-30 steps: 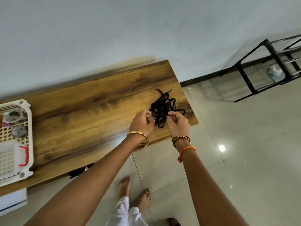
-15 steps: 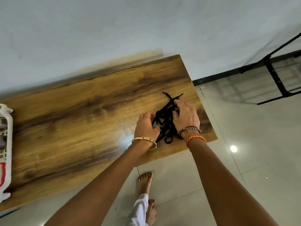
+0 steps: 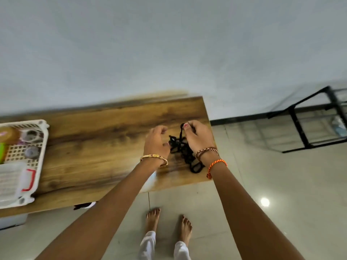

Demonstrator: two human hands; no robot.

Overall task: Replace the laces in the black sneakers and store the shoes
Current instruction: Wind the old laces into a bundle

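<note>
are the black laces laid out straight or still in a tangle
Tangled. The black laces sit in a looped heap on the wooden table; the right hand pinches one strand up from it.

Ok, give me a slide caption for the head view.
Right hand pinches a strand from tangled black shoelaces on the wooden table; left hand alongside.

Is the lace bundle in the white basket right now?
No, the black laces lie on the wooden table between both hands, far from the basket.

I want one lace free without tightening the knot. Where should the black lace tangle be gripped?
Judging by its pose, grip the strand standing up out of the black lace tangle, from above, where the right hand pinches it; the lower loops lie crossed on the wooden table.
</note>
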